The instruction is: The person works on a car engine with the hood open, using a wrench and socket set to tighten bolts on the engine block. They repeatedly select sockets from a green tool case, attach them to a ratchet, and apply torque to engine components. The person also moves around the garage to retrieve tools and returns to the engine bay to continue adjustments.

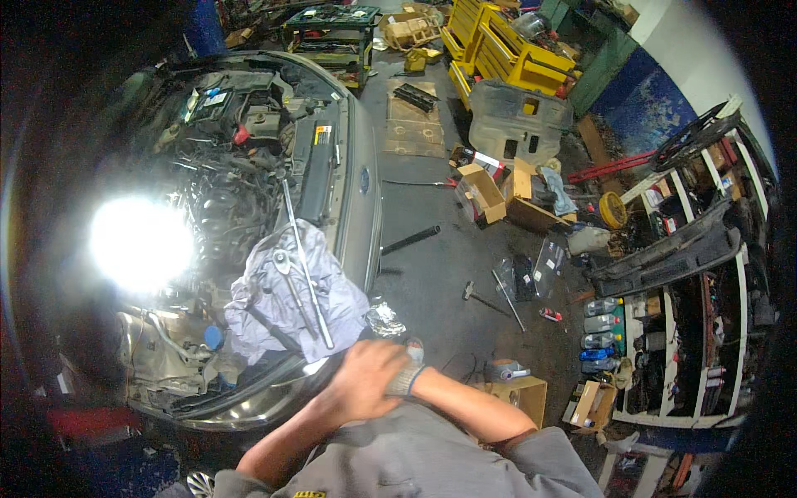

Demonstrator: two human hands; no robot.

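Observation:
My left hand point(369, 378) is bare and closed over my right hand, in front of my body. A pale knitted work glove point(404, 382) shows its cuff at my right wrist, with the left fingers pressed against it. The rest of my right hand is hidden behind the left, so its fingers cannot be made out. Just beyond, a crumpled lavender-grey rag point(342, 290) lies over the car's front corner. On it rest a ratchet wrench point(283, 263), a long metal bar point(297, 228) and a dark-handled tool point(274, 330).
The open engine bay point(220, 199) is at left, with a glaring work light point(141, 245). Crumpled foil point(384, 318) lies near the bumper. A hammer point(481, 297) and cardboard boxes point(481, 192) are on the floor. A yellow tool cabinet point(523, 62) and a shelf rack point(664, 357) stand beyond.

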